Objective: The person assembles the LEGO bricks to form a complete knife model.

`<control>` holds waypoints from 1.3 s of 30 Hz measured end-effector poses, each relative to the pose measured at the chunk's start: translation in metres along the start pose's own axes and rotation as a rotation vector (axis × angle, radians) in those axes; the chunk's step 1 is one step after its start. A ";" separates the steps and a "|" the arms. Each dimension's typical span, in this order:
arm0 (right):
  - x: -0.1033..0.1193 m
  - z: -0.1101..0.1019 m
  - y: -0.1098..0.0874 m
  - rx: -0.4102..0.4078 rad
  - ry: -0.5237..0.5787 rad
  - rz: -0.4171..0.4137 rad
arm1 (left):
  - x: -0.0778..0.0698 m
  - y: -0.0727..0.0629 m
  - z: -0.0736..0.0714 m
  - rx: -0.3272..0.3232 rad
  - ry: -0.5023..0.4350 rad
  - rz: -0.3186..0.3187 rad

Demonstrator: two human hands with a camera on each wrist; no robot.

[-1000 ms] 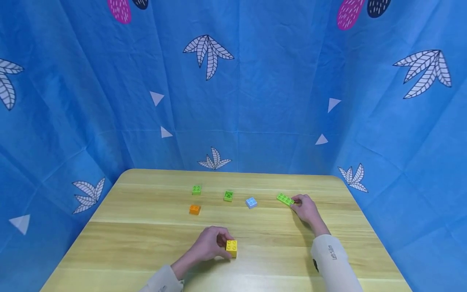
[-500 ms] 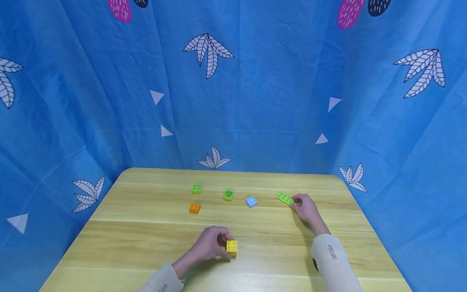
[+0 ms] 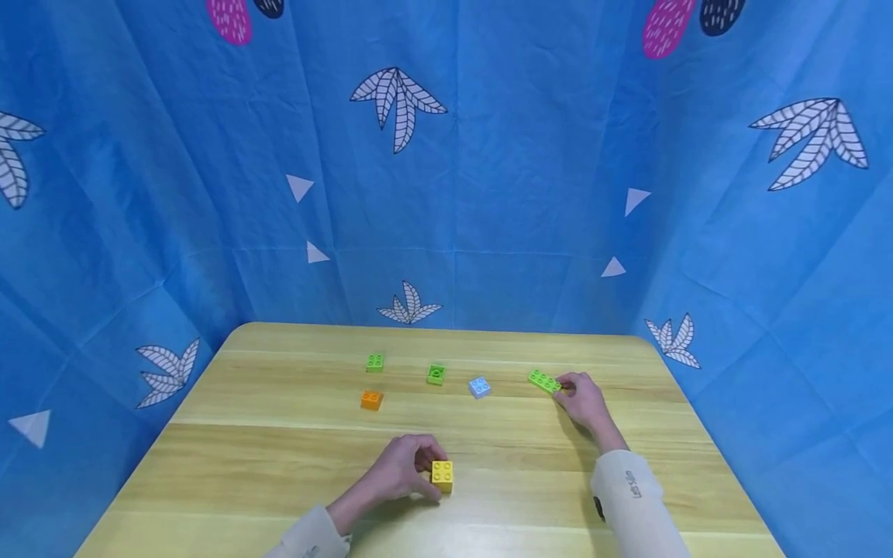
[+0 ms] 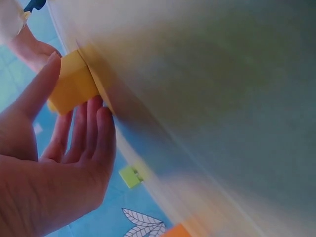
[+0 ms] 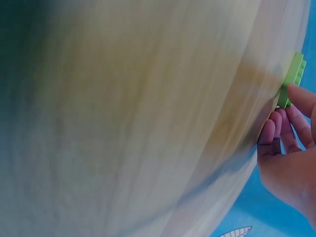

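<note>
Studs [image 3: 437, 466] up, yellow brick [image 3: 442, 477] is pinched by left hand [image 3: 407, 467]. Long green brick [image 3: 543, 380], slanted far-left to near-right, is pinched at near end by right hand [image 3: 583, 400].

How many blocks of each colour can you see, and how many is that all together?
Green: 3 (long block, small studs-up block, small flipped block)
Orange block: 1
Light blue block: 1
Yellow block: 1
Total: 6
</note>
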State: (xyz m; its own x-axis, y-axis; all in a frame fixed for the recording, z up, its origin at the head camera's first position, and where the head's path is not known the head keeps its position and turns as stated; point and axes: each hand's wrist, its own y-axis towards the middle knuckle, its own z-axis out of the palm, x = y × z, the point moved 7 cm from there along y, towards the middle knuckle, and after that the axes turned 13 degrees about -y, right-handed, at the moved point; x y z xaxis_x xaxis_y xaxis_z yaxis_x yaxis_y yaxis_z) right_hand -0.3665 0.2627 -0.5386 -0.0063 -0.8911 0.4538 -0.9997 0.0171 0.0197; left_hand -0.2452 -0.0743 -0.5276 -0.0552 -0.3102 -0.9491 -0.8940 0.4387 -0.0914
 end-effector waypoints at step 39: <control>0.007 0.003 0.003 0.022 -0.035 0.004 | 0.000 -0.009 -0.007 0.053 -0.005 0.013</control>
State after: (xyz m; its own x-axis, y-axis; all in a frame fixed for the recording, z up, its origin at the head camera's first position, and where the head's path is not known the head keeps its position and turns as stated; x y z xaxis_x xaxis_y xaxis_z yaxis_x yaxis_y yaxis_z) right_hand -0.3696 0.2557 -0.5378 -0.0108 -0.9064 0.4224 -0.9999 0.0111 -0.0017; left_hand -0.2404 -0.0839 -0.5242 -0.0643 -0.3003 -0.9517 -0.8685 0.4865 -0.0948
